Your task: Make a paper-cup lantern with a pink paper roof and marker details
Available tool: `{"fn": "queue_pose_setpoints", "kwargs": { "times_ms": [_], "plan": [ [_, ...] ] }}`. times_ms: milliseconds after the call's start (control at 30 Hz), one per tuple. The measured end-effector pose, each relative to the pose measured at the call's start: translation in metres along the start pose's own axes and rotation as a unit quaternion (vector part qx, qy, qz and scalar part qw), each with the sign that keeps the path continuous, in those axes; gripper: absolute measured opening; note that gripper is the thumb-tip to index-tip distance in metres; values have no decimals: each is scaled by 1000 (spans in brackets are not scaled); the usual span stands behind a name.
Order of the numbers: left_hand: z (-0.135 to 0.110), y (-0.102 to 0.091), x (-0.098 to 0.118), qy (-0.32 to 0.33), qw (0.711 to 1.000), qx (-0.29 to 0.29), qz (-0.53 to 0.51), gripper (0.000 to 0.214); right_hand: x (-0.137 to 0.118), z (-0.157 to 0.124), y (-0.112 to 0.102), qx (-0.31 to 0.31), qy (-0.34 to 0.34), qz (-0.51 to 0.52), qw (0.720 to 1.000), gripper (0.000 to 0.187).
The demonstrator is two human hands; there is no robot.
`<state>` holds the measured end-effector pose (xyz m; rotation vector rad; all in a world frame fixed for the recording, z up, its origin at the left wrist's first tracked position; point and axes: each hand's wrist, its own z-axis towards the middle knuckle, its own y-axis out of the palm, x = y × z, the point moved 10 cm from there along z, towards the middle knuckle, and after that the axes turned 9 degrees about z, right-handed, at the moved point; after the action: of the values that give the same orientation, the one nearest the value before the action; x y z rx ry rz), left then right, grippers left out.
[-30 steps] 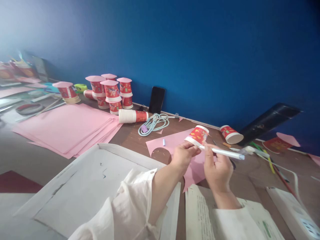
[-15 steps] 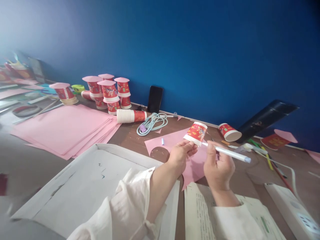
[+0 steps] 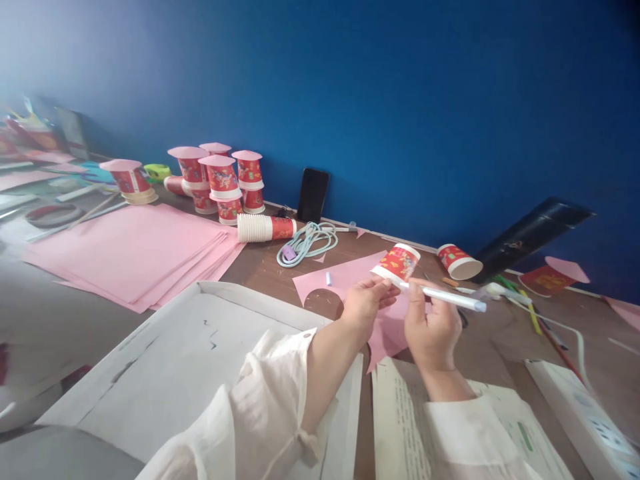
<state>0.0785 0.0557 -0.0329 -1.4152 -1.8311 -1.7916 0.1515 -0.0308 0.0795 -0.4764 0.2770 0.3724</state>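
Note:
My left hand [image 3: 366,305] pinches the white rim of a red printed paper cup [image 3: 399,261], holding it tilted above a pink paper sheet [image 3: 350,280] that has a round hole cut in it. Close on the right, my right hand [image 3: 430,330] is closed round a white pen [image 3: 445,297]. The pen's tip touches the cup's rim, and its rear end points right. Both wrists come out of white sleeves over an open printed booklet [image 3: 400,427].
A stack of pink sheets [image 3: 130,250] lies at left, with paper-topped red cups [image 3: 223,180] and a lying cup stack [image 3: 263,228] behind. A phone [image 3: 313,195] leans on the blue wall by a coiled cable [image 3: 305,243]. Another cup [image 3: 456,260], a power strip [image 3: 585,420] and a white board [image 3: 190,373] are near.
The cup and both hands have shifted slightly up and right in view as the camera moved. The pen stays against the cup's rim, and its rear end has lifted a little.

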Motion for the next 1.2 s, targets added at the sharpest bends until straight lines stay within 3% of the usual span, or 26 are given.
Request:
{"fn": "queue_pose_setpoints", "kwargs": {
  "times_ms": [367,633,867,1200],
  "plan": [
    [2,-2,-3,-7,1000,14,0,10,7,0,6,-16,23,19,999,21],
    [1,-1,-4,-31,999,25,-20,9,12,1,-8,19,50,29,998,22],
    [0,2,0,0,1000,-8,22,14,5,1,-3,2,26,11,1000,20],
    [-3,2,4,9,1000,4,30,12,7,0,-2,-8,37,15,999,22]
  ]
}}
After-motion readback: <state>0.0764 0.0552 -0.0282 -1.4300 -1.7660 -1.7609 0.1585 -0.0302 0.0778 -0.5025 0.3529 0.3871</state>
